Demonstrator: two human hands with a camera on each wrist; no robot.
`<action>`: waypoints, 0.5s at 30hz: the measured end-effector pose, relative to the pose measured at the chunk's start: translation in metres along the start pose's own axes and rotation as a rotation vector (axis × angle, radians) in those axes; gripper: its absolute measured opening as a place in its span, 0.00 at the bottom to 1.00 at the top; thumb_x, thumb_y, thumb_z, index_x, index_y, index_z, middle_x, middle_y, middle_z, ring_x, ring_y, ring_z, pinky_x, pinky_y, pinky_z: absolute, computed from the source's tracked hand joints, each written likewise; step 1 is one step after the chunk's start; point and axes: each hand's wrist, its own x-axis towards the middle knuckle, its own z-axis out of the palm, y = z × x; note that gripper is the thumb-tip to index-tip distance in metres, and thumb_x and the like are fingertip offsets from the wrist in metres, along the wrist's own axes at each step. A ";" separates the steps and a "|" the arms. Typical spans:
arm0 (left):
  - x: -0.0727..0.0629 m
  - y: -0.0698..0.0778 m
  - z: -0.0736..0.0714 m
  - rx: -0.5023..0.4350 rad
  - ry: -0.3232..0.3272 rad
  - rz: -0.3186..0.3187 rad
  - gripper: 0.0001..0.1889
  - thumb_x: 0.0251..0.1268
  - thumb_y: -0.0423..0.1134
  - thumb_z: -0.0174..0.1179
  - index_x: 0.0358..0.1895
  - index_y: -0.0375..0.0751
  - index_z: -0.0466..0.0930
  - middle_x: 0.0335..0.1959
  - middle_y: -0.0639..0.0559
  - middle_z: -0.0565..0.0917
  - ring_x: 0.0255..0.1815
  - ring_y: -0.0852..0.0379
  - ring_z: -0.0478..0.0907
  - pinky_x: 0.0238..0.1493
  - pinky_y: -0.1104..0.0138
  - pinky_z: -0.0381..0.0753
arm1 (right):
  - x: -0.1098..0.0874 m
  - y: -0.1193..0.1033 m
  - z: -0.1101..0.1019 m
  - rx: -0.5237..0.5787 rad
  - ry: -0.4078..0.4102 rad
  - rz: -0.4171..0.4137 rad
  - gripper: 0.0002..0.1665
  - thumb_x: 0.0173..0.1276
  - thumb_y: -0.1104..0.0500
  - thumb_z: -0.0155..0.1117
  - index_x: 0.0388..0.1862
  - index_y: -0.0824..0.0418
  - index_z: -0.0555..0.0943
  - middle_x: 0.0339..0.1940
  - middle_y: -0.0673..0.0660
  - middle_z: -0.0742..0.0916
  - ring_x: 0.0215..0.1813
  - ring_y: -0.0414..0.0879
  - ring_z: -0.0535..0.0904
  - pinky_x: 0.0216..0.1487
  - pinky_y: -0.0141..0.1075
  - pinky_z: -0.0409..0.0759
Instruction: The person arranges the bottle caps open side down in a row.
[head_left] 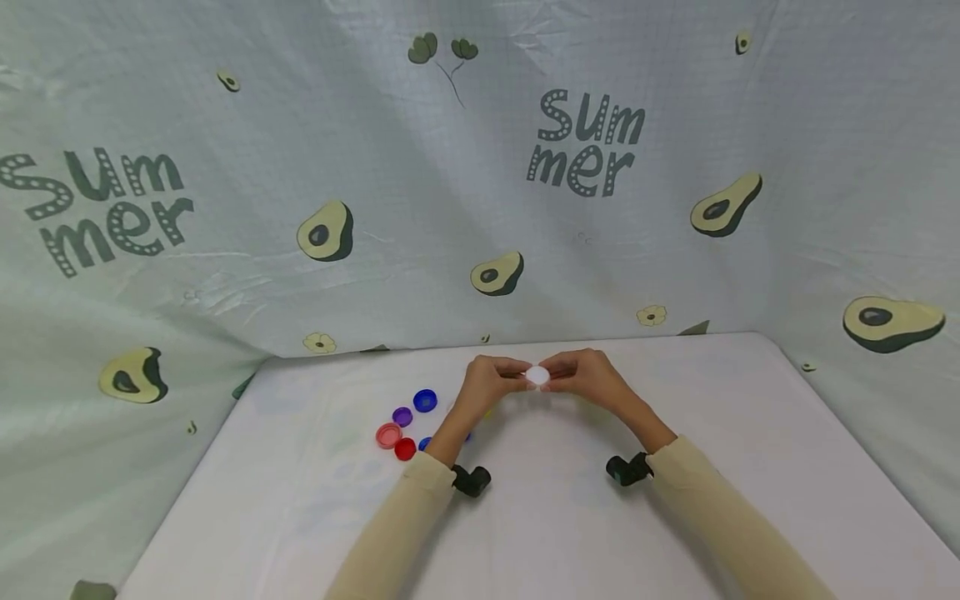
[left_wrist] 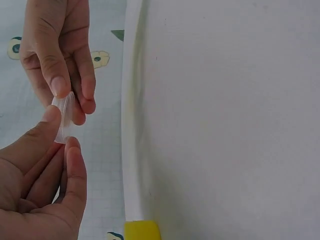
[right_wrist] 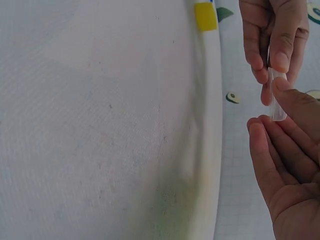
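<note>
Both hands meet at a white, translucent bottle cap [head_left: 537,375] held up above the far side of the table. My left hand [head_left: 486,387] pinches it from the left between thumb and fingers. From the other side, my right hand [head_left: 588,377] pinches its edge too. In the left wrist view the cap [left_wrist: 64,117] is seen nearly edge-on, with fine ridges around its rim. The right wrist view shows the cap [right_wrist: 276,95] as a thin clear band, partly covered by both thumbs.
Left of the hands lie several coloured caps: a dark blue one [head_left: 425,401], a purple one [head_left: 402,417], a pink-red one [head_left: 388,435] and a red one [head_left: 405,449]. The left arm partly hides others. A yellow piece [left_wrist: 142,231] sits by the far table edge. Behind hangs a printed curtain [head_left: 420,167].
</note>
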 end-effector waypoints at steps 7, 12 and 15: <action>0.014 -0.005 0.005 0.007 0.010 -0.037 0.16 0.55 0.34 0.77 0.48 0.37 0.90 0.40 0.47 0.91 0.43 0.57 0.87 0.47 0.66 0.84 | 0.014 0.008 -0.002 -0.031 -0.021 0.017 0.20 0.61 0.56 0.79 0.52 0.59 0.89 0.45 0.53 0.92 0.46 0.45 0.89 0.49 0.42 0.86; 0.020 -0.008 0.009 -0.001 -0.016 -0.100 0.15 0.55 0.32 0.76 0.47 0.34 0.89 0.42 0.45 0.90 0.43 0.55 0.86 0.47 0.65 0.84 | 0.021 0.014 0.000 -0.020 -0.068 0.036 0.20 0.61 0.59 0.79 0.52 0.62 0.89 0.46 0.56 0.91 0.47 0.46 0.89 0.50 0.40 0.86; 0.023 -0.009 0.010 0.027 -0.022 -0.133 0.14 0.55 0.31 0.76 0.45 0.34 0.89 0.41 0.45 0.90 0.42 0.55 0.84 0.47 0.65 0.83 | 0.024 0.015 0.003 -0.018 -0.088 0.046 0.19 0.60 0.60 0.79 0.50 0.62 0.89 0.46 0.56 0.91 0.47 0.47 0.89 0.50 0.40 0.86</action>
